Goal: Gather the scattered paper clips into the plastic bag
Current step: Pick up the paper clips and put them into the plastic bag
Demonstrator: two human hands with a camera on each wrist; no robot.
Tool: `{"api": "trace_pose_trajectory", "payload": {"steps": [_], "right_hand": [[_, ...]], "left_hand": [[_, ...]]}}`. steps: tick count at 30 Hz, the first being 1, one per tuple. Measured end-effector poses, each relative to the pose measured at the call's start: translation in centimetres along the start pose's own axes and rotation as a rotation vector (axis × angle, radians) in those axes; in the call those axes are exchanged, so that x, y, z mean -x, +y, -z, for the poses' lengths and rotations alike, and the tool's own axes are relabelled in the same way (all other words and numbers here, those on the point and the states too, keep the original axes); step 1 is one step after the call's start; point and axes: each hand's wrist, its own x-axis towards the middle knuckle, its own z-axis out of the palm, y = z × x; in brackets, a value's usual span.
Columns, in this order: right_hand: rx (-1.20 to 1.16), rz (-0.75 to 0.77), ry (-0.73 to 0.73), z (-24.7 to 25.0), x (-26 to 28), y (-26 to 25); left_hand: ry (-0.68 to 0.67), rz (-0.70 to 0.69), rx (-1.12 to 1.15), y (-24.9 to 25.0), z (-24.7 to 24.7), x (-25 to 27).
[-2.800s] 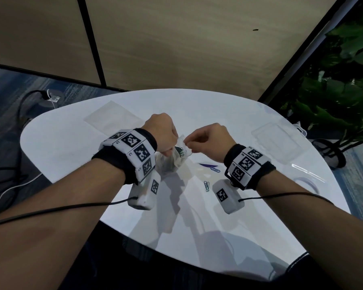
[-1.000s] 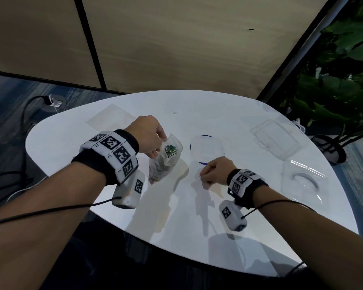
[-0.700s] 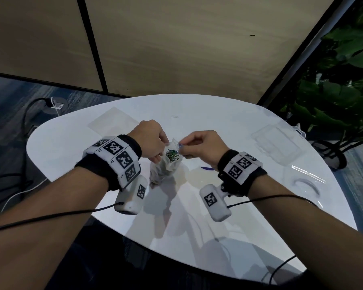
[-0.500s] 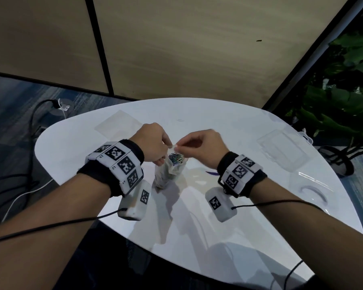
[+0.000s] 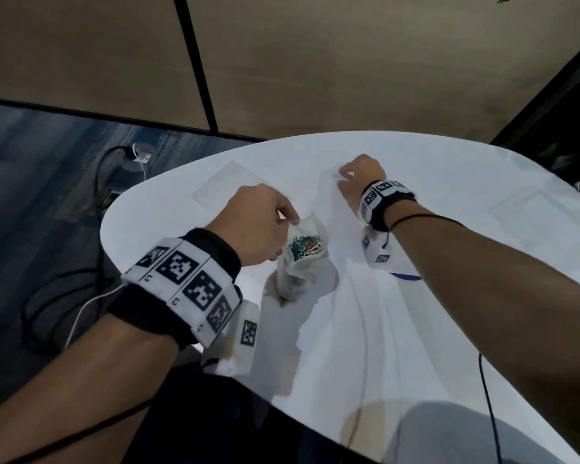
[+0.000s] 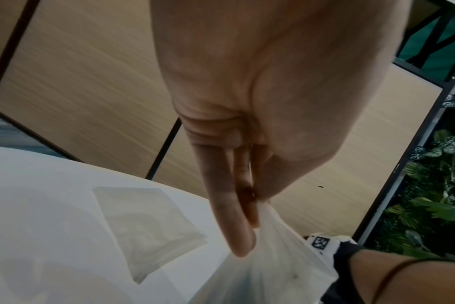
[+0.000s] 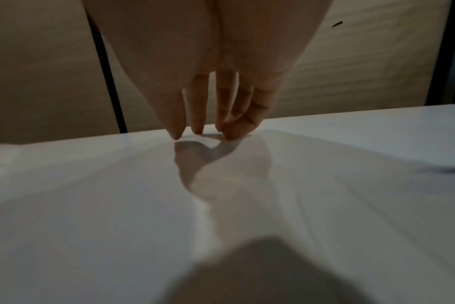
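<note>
The left hand (image 5: 255, 226) is pinching the plastic bag (image 5: 303, 256) of paper clips (image 5: 306, 248) upright on the desk (image 5: 416, 329). Beyond it, the right hand's (image 5: 360, 177) fingertips (image 7: 175, 134) are touching down, fingers straight; a flat clear sheet (image 5: 228, 185) is lying far-left.

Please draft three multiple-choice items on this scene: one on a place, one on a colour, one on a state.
1. Where are the right hand fingertips?
A. On the white table, far side
B. Inside the bag
C. On the floor

2. What colour is the table?
A. Black
B. White
C. Red

3. What is the left hand doing?
A. Lying flat
B. Pinching the plastic bag rim
C. Holding a cable

Key: 1 A, the right wrist view shows the tips on the tabletop; 2 B, it shows plainly white; 3 B, the bag hangs open with paper clips inside.
</note>
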Motion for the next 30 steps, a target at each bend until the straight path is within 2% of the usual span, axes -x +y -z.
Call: {"api": "trace_pose_trajectory", "payload": {"steps": [2, 4, 7, 10, 13, 15, 18, 20, 24, 30], "right_hand": [[-0.049, -0.026, 0.072, 0.0, 0.2, 0.0], [-0.060, -0.042, 0.064, 0.0, 1.0, -0.1], [-0.040, -0.038, -0.097, 0.0, 2.3, 0.3], [0.085, 0.068, -0.331, 0.7, 4.1, 1.0], [0.147, 0.135, -0.457, 2.4, 7.4, 1.2], [0.061, 0.155, -0.414, 3.8, 9.3, 1.5], [-0.304, 0.165, -0.271, 6.9, 12.6, 0.7], [-0.418, 0.240, -0.239, 8.7, 15.0, -0.8], [-0.275, 0.437, -0.259, 9.3, 18.5, -3.7], [-0.055, 0.521, -0.286, 9.0, 21.2, -4.1]], "left_hand": [[-0.014, -0.002, -0.003, 0.1, -0.4, 0.0], [-0.031, -0.003, -0.006, 0.2, -0.9, 0.0], [-0.045, -0.011, -0.008, 0.6, -1.4, 0.0], [-0.054, -0.009, -0.006, 0.9, -1.5, 0.0], [-0.056, 0.004, -0.003, 1.2, -1.4, 0.0], [-0.059, 0.010, 0.008, 1.4, -1.4, 0.0], [-0.075, 0.007, 0.016, 2.0, -1.5, 0.2], [-0.084, 0.004, 0.022, 2.5, -1.7, 0.3], [-0.120, -0.013, 0.010, 3.0, -2.1, 0.6], [-0.129, -0.007, 0.037, 2.5, -1.5, 0.7]]}}
